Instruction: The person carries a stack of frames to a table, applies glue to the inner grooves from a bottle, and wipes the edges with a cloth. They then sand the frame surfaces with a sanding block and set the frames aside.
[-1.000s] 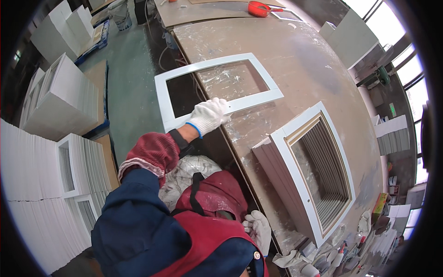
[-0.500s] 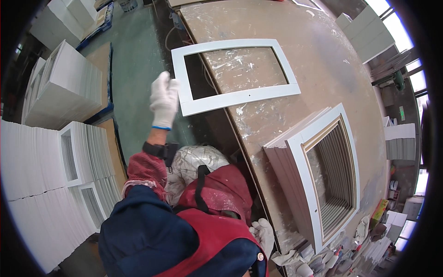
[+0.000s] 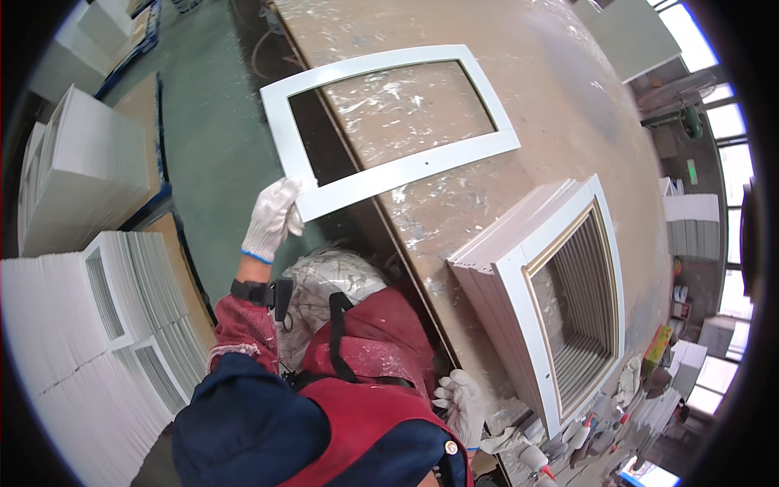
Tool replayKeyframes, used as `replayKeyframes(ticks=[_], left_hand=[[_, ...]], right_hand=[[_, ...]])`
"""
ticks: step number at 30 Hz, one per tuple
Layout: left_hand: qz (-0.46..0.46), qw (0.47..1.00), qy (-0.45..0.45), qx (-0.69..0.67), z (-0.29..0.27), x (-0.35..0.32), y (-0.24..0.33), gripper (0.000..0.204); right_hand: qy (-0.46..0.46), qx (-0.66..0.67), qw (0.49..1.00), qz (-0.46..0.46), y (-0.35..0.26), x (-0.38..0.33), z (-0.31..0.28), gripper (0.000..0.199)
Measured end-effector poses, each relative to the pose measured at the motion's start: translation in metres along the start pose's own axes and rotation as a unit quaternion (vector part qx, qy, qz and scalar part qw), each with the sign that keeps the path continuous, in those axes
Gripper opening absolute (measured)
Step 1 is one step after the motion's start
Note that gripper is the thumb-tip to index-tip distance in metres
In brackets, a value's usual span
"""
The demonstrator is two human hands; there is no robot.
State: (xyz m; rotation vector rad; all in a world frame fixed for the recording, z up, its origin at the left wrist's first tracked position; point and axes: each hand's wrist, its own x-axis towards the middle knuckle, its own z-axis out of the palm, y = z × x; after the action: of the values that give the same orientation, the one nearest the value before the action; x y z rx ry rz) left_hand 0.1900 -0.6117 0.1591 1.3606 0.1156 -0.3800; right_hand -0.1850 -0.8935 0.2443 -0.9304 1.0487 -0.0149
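The flat white rectangular frame [image 3: 389,130] with its open middle lies half on the paint-spattered brown workbench [image 3: 552,105], its near-left corner jutting out past the bench edge over the green floor [image 3: 219,146]. The left hand [image 3: 272,217], in a white knit glove with a blue cuff, is up at that overhanging corner, fingers pinched around the frame's lower-left edge, gripping it. A dark strap sits on the wrist above a red speckled sleeve. Down low, the right hand [image 3: 461,406], gloved the same way, rests against the bench edge near the person's waist; whether it grasps anything, I cannot tell from here. To the right of it on the bench sits a white louvred vent grille [image 3: 560,300] atop a stack of flat white frames, well apart from the frame in hand. Off to the left, stacks of white frame panels [image 3: 122,308] stand on the floor, with more white boxes [image 3: 73,178] behind them. At the bench's near end there's a clutter of small tubes and rags [image 3: 568,442]. The person wears a red apron over a dark blue top.
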Motion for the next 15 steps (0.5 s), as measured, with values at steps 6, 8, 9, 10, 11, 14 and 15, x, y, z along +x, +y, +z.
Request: replayKeyframes(ticks=[6,8,9,10,11,14,15], left_hand=[[-0.017,0.998,-0.004,-0.064,0.0,0.009,-0.014,0.037],[-0.02,0.998,-0.007,-0.054,0.0,0.014,-0.017,0.037],[-0.023,0.999,0.0,-0.049,0.002,0.016,-0.017,0.037],[-0.026,0.999,0.006,-0.043,0.004,0.017,-0.016,0.036],[-0.025,0.999,0.0,-0.042,0.006,0.018,-0.013,0.036],[-0.023,0.999,-0.003,-0.031,0.016,0.019,-0.002,0.034],[-0.017,0.999,0.016,-0.03,0.023,0.019,0.001,0.03]], right_hand=[[-0.026,0.011,1.0,0.003,0.003,0.004,0.007,0.037],[-0.027,0.009,1.0,0.0,0.001,0.004,0.009,0.038],[-0.023,0.013,1.0,-0.003,0.001,0.005,0.008,0.038],[-0.018,0.009,1.0,-0.006,0.001,0.005,0.006,0.037],[-0.013,0.005,1.0,-0.009,0.001,0.006,0.004,0.037],[0.005,-0.013,1.0,0.0,0.001,0.008,-0.001,0.036],[0.007,-0.008,1.0,-0.002,0.001,0.009,-0.002,0.036]])
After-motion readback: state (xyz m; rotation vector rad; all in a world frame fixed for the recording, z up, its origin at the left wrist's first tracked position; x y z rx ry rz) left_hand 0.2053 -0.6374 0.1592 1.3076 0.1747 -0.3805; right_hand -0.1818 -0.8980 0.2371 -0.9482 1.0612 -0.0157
